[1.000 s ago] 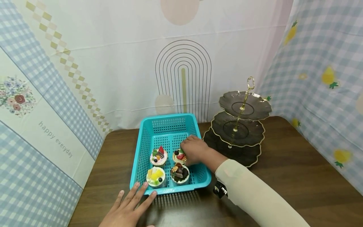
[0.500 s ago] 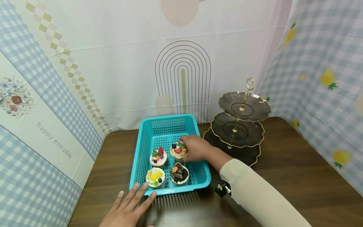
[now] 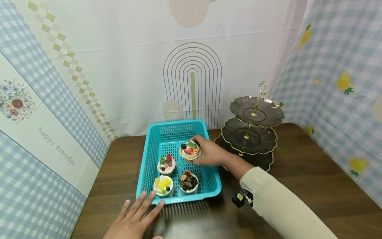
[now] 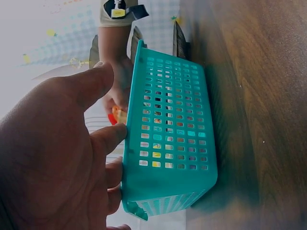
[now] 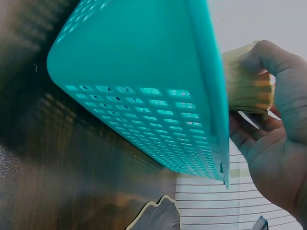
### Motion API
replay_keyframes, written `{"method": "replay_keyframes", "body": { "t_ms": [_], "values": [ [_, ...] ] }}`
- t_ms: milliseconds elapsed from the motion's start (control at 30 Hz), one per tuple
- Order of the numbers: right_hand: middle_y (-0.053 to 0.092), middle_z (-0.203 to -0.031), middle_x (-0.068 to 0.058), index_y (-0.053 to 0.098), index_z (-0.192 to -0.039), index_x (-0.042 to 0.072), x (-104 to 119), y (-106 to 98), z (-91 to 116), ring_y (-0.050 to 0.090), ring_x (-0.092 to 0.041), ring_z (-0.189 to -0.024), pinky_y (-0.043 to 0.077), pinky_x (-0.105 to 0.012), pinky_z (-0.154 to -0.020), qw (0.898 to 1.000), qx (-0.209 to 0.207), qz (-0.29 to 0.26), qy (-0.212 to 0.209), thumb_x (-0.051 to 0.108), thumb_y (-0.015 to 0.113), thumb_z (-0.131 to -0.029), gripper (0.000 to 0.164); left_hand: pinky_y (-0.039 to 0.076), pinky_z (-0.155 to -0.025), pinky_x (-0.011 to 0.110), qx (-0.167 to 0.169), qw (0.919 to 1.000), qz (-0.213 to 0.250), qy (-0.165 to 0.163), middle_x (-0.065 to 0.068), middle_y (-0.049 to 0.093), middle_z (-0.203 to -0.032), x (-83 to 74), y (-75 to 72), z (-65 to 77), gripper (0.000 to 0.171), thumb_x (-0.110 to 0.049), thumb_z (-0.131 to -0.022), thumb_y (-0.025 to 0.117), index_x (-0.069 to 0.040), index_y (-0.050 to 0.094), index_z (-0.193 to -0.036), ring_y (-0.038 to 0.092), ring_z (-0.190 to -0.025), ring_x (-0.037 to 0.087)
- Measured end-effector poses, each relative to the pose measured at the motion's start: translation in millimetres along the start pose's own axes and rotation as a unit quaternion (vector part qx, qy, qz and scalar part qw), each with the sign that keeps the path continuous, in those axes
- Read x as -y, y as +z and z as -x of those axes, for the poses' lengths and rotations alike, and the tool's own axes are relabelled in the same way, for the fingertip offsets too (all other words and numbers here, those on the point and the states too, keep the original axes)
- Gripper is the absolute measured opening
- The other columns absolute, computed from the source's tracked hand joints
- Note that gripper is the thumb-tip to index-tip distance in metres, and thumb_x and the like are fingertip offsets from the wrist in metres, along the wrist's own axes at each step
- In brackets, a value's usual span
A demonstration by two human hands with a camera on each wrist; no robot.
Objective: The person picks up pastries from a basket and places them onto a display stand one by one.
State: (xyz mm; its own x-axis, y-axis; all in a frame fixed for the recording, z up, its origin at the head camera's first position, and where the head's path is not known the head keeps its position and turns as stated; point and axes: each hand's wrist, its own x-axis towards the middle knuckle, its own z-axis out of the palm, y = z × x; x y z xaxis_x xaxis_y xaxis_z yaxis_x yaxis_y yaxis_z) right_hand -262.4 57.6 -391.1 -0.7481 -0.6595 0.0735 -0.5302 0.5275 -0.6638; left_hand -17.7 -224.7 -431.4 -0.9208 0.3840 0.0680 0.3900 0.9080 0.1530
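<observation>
Two hands at work: the right hand (image 3: 210, 153) pinches a fruit-topped cupcake (image 3: 190, 151), the left hand (image 3: 131, 217) spreads its fingers at the turquoise basket (image 3: 191, 199).
Thumb and fingers of the right hand curl round the cupcake's sides, holding it over the right half of the basket; the left fingers lie apart, some tips touching the near rim. Inside sit three others: a pink-frosted cupcake (image 3: 165, 166), a yellow-topped cupcake (image 3: 163, 185) nearer the person, and a chocolate-topped cupcake (image 3: 188, 182) beside that. The basket rests on a brown wooden table (image 3: 304, 179); just right of it stands a dark three-tier stand (image 3: 262, 136) with wavy gold edges. Behind hangs a pale printed cloth (image 3: 134, 83).
</observation>
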Motion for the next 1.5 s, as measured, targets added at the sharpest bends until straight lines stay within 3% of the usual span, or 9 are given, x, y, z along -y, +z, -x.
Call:
{"method": "replay_keyframes", "body": {
  "t_ms": [267,533,933,1367,1500],
  "values": [
    [0.061,-0.128,-0.004,0.046,-0.146,0.009,-0.1,-11.4,10.7,0.061,-0.020,-0.112,0.053,-0.040,-0.091,0.996,-0.043,-0.076,-0.032,0.016,0.082,-0.086,0.071,0.030,-0.109,0.067,-0.017,0.9998,0.001,-0.003,0.000,0.031,-0.166,-1.3,2.9,0.3,0.074,-0.070,-0.094,0.056,-0.042,0.035,-0.160,-0.008,-0.148,0.003],
    [0.057,-0.139,-0.012,0.039,-0.156,0.007,8.8,-28.7,23.9,0.060,-0.026,-0.119,0.053,-0.045,-0.096,0.990,-0.069,-0.119,-0.008,0.022,0.089,-0.082,0.091,0.030,-0.109,0.064,-0.045,0.9987,-0.023,0.003,-0.001,0.032,-0.166,-1.7,5.3,0.6,0.076,-0.070,-0.092,0.058,-0.041,0.038,-0.159,-0.003,-0.151,0.006],
    [0.064,-0.126,-0.009,0.049,-0.148,0.005,16.1,-59.6,48.5,0.064,-0.023,-0.108,0.056,-0.039,-0.086,0.992,-0.067,-0.107,0.019,0.025,0.092,-0.079,0.084,0.030,-0.108,0.064,-0.053,0.9984,-0.019,0.009,0.000,0.032,-0.166,-0.3,7.5,1.0,0.076,-0.069,-0.092,0.060,-0.041,0.038,-0.159,-0.011,-0.150,0.000],
    [0.069,-0.126,-0.007,0.051,-0.151,0.010,30.8,-103.4,76.0,0.067,-0.021,-0.109,0.056,-0.039,-0.084,0.989,-0.131,-0.033,0.060,0.028,0.094,-0.075,0.090,0.029,-0.107,0.063,-0.055,0.9983,-0.013,0.013,0.000,0.034,-0.165,1.8,7.9,2.2,0.076,-0.070,-0.092,0.058,-0.042,0.036,-0.159,-0.016,-0.149,-0.004],
    [0.070,-0.125,-0.007,0.050,-0.152,0.011,36.8,-116.7,84.1,0.068,-0.021,-0.110,0.057,-0.037,-0.084,0.988,-0.139,-0.030,0.068,0.029,0.094,-0.076,0.089,0.003,-0.119,0.049,-0.079,0.9958,-0.036,0.031,0.001,0.036,-0.164,3.7,11.0,1.3,0.078,-0.070,-0.091,0.059,-0.040,0.036,-0.160,-0.014,-0.151,-0.001]
  ]
}}
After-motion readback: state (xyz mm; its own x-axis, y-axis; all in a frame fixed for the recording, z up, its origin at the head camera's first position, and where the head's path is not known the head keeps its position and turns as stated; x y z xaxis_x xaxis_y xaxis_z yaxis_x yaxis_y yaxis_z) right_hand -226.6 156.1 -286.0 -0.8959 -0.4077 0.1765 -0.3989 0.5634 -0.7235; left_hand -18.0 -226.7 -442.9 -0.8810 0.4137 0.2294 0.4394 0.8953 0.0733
